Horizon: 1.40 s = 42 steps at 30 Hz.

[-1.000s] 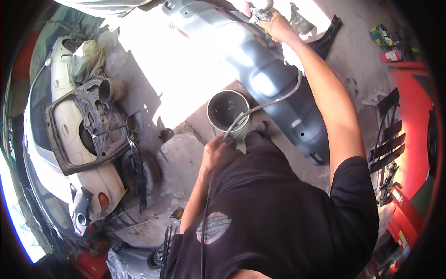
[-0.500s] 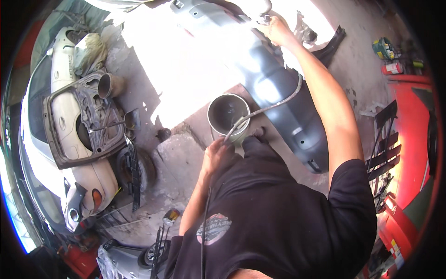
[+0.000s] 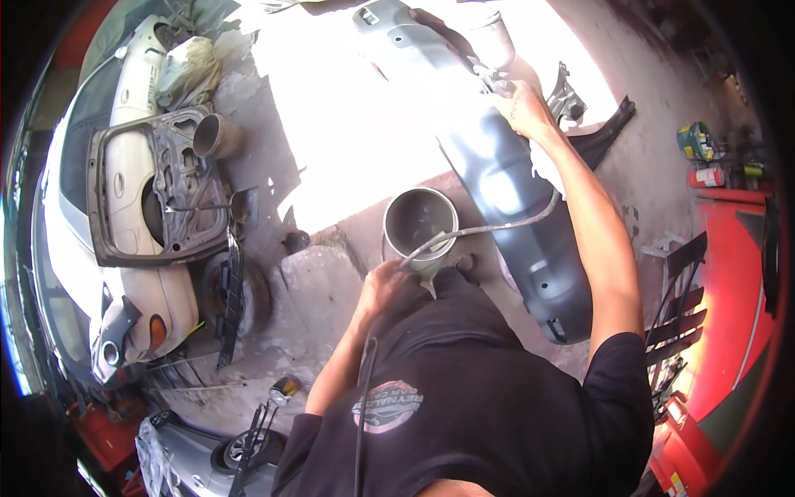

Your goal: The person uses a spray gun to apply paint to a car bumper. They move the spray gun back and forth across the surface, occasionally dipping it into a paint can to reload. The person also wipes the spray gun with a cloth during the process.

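Observation:
A long, dark blue-grey car bumper (image 3: 538, 240) stretches from the top middle toward the lower right. Over its far right edge, my right hand (image 3: 523, 109) is wrapped round a spray gun (image 3: 494, 83) topped by a pale cup (image 3: 494, 41). From below that hand, a grey air hose (image 3: 497, 226) curves left across the bumper to my left hand (image 3: 383, 286), whose fingers are closed round it near my thigh. Just beyond the left hand stands a round bucket (image 3: 389, 217); the hose passes over its near rim. Glare washes out the bumper's far middle.
On the left are a white car (image 3: 157, 294), a bare door frame (image 3: 99, 199), a tyre (image 3: 257, 294) and a funnel-shaped container (image 3: 211, 137). Red bodywork (image 3: 729, 273) and a dark slatted part (image 3: 675, 323) are at the right. A black trim piece (image 3: 609, 132) lies beyond the bumper.
My right hand and the spray gun have come nearer along the bumper, and more of the cup shows. My left hand keeps its hold on the hose. The whole view has shifted slightly.

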Tool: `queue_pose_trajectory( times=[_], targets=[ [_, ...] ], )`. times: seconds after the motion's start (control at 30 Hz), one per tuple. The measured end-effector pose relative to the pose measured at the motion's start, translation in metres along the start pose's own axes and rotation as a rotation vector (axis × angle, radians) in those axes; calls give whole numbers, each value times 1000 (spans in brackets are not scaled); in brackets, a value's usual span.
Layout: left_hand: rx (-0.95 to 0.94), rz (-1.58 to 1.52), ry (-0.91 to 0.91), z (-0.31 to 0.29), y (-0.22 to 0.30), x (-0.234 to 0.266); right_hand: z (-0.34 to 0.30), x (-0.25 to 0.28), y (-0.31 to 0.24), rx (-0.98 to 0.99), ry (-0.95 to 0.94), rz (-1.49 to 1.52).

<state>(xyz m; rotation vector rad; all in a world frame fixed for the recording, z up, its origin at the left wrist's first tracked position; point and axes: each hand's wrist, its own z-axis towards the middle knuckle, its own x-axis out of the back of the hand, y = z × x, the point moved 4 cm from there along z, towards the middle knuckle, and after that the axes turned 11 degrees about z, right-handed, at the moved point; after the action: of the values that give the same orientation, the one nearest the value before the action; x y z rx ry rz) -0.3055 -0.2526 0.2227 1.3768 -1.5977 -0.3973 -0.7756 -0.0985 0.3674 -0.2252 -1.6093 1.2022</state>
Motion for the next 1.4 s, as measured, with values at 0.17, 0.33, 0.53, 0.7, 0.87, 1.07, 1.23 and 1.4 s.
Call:
queue_pose_trajectory(
  times=[0.17, 0.33, 0.53, 0.7, 0.87, 1.07, 1.23, 1.4],
  targets=[
    [5, 68, -28, 5, 1, 28, -50, -1, -45, -194, -30, -99],
    [-70, 172, -83, 37, -13, 61, -55, -5, -69, -310, 107, -84],
    [-135, 153, -182, 104, -29, 116, -52, -29, -89, -359, 227, -134],
    [-133, 131, -304, 131, -60, 172, -69, -78, -112, -504, 231, -168],
    [-160, 164, -410, 137, -91, 195, -59, -101, -145, -468, 341, -224],
    [-162, 167, -424, 159, -116, 205, -31, -124, -144, -489, 420, -309],
    [-129, 148, -464, 171, -117, 216, -42, -135, -158, -654, 343, -290],
    [-221, 224, -477, 166, -129, 217, -77, -142, -168, -647, 428, -282]
  ],
)
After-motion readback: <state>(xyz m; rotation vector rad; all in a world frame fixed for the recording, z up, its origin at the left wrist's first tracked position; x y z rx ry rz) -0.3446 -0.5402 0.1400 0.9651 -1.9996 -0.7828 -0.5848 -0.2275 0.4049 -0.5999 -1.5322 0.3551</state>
